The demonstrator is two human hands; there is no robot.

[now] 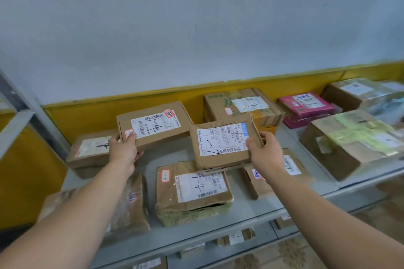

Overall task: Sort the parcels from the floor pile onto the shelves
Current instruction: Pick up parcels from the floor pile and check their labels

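My left hand (123,150) grips the near left corner of a flat brown cardboard parcel (153,125) with a white label, held above the grey shelf (251,209). My right hand (265,152) grips the right edge of a smaller brown parcel (220,144) marked with handwritten figures, held over a taped parcel (192,192) lying on the shelf. The two held parcels sit side by side, almost touching.
Several more parcels lie on the shelf: a flat one at the left (91,150), a box at the back (240,105), a pink box (306,107), large taped boxes at the right (349,142). A lower shelf (240,238) holds small parcels. A yellow board backs the shelf.
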